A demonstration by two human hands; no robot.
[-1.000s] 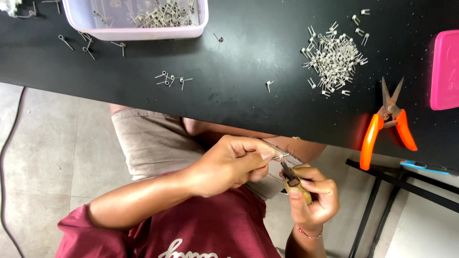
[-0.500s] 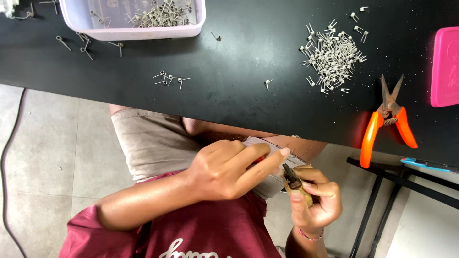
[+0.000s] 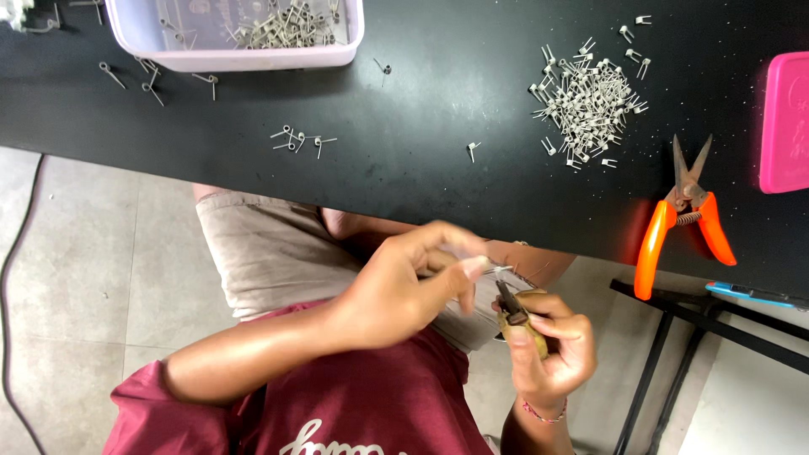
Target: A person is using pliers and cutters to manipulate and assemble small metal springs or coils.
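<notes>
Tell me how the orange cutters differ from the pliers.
The orange cutters lie untouched on the black table; the pliers are gripped in the right hand. The cutters' handles are bright orange, the pliers' dull yellowish. Both have pointed tips.

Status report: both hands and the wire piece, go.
Left hand pinching a thin wire piece at its fingertips. Right hand gripping small pliers, tip at the wire. Nothing between them; orange snips idle on the black table.

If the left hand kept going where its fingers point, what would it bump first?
Probably the pliers held in the right hand, just past the left hand; depth is unclear.
</notes>
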